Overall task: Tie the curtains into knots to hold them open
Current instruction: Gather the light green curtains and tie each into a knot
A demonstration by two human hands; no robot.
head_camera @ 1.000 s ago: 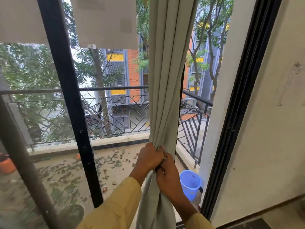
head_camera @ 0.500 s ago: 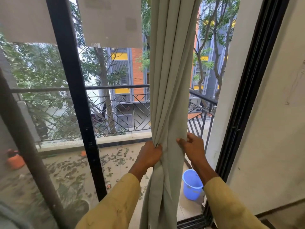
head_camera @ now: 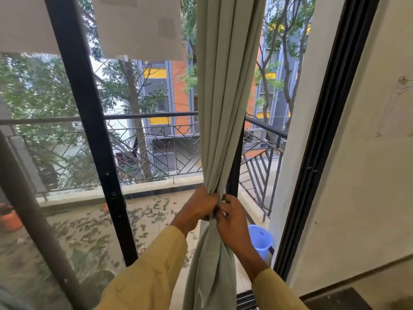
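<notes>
At the window, hands (head_camera: 220, 212) bunch the upright-hanging curtain (head_camera: 225, 108).

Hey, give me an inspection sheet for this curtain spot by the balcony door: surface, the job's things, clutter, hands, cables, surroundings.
Surface: balcony floor beyond the glass, strewn with fallen leaves.
Job's things: pale green curtain hangs gathered into one bunch; no knot in it yet.
Clutter: blue bucket and orange pot out on the balcony.
Hands: left hand and right hand both grip the bunched curtain, close together.
Cables: nothing seen.
Surroundings: black door frame, metal railing, papers stuck on the glass, cream wall at right.
</notes>
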